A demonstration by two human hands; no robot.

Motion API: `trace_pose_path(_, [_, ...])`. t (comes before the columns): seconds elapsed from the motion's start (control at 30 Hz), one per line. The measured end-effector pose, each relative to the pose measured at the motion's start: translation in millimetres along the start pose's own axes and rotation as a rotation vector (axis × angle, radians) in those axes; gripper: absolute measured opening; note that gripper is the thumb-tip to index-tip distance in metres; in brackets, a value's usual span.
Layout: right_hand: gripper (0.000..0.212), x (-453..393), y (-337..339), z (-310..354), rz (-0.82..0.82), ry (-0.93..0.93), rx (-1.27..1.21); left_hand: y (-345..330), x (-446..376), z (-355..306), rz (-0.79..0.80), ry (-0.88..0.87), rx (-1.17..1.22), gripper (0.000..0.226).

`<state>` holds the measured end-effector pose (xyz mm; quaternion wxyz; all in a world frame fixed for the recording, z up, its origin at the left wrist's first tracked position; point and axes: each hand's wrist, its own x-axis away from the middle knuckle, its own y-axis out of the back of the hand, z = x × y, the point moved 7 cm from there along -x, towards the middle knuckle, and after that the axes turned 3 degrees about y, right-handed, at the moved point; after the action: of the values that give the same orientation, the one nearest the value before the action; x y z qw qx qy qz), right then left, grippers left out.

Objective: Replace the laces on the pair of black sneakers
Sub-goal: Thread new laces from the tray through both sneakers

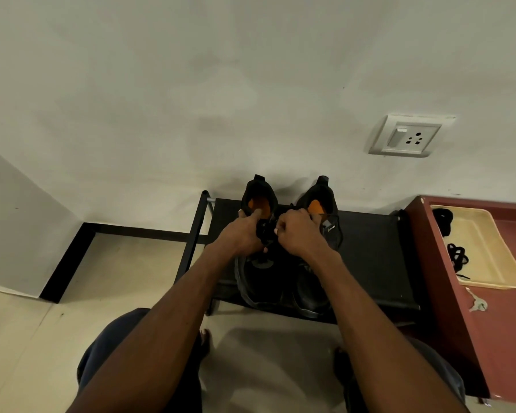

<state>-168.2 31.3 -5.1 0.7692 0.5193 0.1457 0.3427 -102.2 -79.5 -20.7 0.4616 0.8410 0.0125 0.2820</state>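
Observation:
Two black sneakers with orange insoles stand side by side on a low black rack (370, 251), heels towards the wall. Over the left sneaker (258, 272), my left hand (245, 234) pinches its black lace (265, 231) near the tongue, one finger stretched towards the shoe's opening. My right hand (295, 231), fingers curled, grips the same lace between the two shoes, partly covering the right sneaker (322, 210). The lace eyelets are hidden behind my hands. More black laces (457, 257) lie in a cream tray (489, 281) to the right.
The tray sits on a dark red cabinet (459, 338) at the right, beside a set of keys (478, 304). A wall socket (408, 137) is above. My knees and bare feet are on the tiled floor (116, 278) in front of the rack.

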Motion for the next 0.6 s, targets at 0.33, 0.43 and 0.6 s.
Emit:
trace_pose_path(0.33, [0.023,0,-2,-6,-0.058,0.016,0.181,0,1,-1,0.005,0.009,0.004,0.086])
trace_pose_path(0.43, [0.024,2,-10,-5,-0.051,0.030,0.259,0,0,0,0.003,0.009,0.007,0.084])
trace_pose_path(0.6, [0.021,2,11,-3,-0.266,-0.011,0.022,0,-2,1,0.001,0.014,-0.015,0.089])
